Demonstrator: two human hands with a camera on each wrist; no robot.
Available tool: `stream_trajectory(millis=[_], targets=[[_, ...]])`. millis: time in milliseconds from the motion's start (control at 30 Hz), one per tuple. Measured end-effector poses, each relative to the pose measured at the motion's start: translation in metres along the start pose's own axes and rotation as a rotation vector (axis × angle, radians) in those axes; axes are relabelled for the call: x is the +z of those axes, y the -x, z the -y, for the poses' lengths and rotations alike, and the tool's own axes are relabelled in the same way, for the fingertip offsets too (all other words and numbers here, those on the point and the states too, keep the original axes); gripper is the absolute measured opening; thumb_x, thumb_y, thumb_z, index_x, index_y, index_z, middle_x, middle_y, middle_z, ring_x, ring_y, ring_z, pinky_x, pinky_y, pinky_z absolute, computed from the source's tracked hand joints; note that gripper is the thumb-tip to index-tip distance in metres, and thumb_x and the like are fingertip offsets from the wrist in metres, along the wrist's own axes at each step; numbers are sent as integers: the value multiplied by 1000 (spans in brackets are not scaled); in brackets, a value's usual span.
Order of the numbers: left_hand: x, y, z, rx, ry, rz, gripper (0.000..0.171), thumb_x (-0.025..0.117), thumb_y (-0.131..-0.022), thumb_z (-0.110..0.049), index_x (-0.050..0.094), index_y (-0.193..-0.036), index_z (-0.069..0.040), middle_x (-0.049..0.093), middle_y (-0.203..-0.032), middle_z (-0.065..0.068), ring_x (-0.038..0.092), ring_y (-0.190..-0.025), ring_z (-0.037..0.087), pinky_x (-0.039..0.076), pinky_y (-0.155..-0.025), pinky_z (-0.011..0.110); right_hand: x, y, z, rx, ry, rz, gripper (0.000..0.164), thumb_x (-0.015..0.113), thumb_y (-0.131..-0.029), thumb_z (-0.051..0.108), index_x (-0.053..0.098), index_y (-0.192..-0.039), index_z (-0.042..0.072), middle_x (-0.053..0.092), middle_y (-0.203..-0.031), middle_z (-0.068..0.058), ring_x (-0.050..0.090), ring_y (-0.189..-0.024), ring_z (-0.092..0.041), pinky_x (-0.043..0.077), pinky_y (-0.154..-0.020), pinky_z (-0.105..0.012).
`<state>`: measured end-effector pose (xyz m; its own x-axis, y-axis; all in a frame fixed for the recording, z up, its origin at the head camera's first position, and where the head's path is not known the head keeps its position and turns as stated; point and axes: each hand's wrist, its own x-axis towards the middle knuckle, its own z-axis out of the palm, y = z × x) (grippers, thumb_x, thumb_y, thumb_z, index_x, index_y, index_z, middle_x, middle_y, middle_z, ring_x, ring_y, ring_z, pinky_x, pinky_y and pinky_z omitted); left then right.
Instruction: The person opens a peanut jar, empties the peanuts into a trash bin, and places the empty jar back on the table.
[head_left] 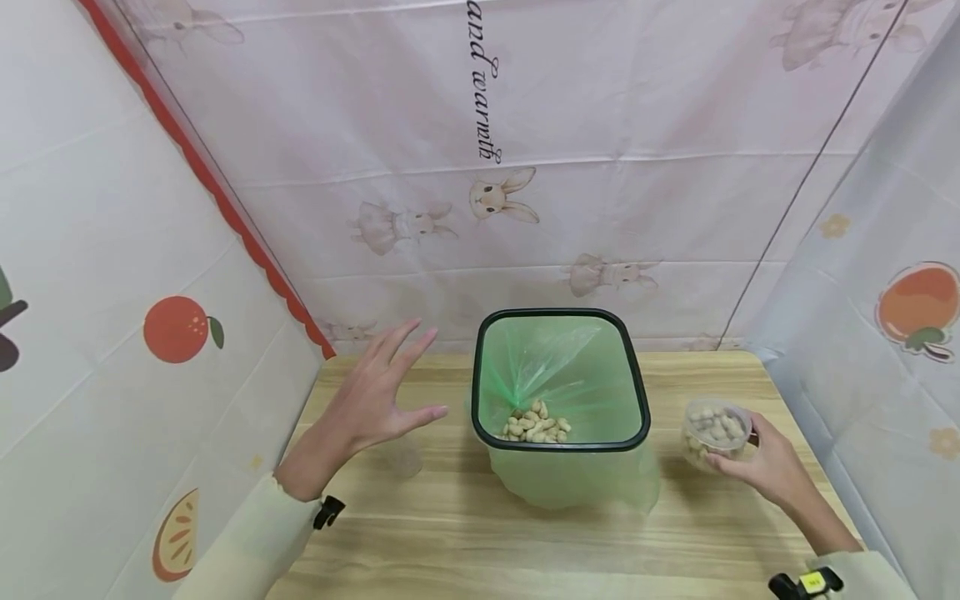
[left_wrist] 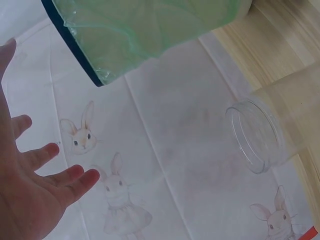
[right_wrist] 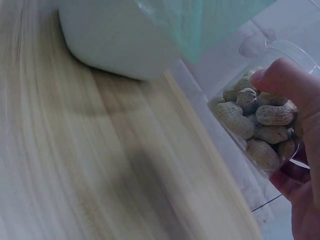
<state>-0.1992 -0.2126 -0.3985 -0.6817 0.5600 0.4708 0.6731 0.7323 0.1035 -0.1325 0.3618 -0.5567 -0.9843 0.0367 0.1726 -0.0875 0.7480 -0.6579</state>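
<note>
My right hand (head_left: 772, 467) grips a clear plastic jar (head_left: 694, 435) filled with peanuts in their shells, to the right of the bin. In the right wrist view the thumb presses on the jar's side, and the peanuts (right_wrist: 262, 127) show through its wall. My left hand (head_left: 367, 396) is held up with fingers spread and holds nothing. Below it on the table is another clear jar (head_left: 405, 458), whose open mouth (left_wrist: 255, 135) shows in the left wrist view. Between the hands stands a bin with a black rim (head_left: 558, 447) and a green plastic bag liner (head_left: 592, 375).
Loose peanuts (head_left: 536, 423) lie at the bottom of the bin. The bag's edge hangs down outside the rim. Everything stands on a wood-grain table (head_left: 450, 533). Printed cloth walls (head_left: 420, 300) enclose its back and sides.
</note>
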Motion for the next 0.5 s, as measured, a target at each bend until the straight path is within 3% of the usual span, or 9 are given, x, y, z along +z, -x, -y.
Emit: stream_trajectory(millis=[67, 133, 500], targets=[[0, -1, -1, 0, 4, 2, 103, 75, -81, -68, 30, -165, -28, 35, -168, 11, 41, -149, 39, 47, -109, 65, -2, -1, 6, -20, -13, -29, 88, 94, -74, 26, 48, -141, -8, 64, -121, -26, 42, -102, 20, 40, -82, -3], [1, -2, -2, 0, 8, 3, 104, 76, -80, -67, 30, -164, -29, 35, -168, 10, 42, -148, 38, 48, -108, 64, -3, -1, 10, -43, -29, -49, 87, 94, -74, 24, 48, -141, -7, 63, -120, -25, 34, -100, 27, 36, -82, -1], [1, -7, -7, 15, 17, -8, 102, 76, -80, -68, 32, -164, -29, 38, -166, 10, 45, -144, 39, 52, -103, 63, -15, -9, 31, -110, -57, -90, 86, 93, -72, 14, 48, -142, -7, 62, -120, -22, 38, -100, 26, 32, -83, 4]])
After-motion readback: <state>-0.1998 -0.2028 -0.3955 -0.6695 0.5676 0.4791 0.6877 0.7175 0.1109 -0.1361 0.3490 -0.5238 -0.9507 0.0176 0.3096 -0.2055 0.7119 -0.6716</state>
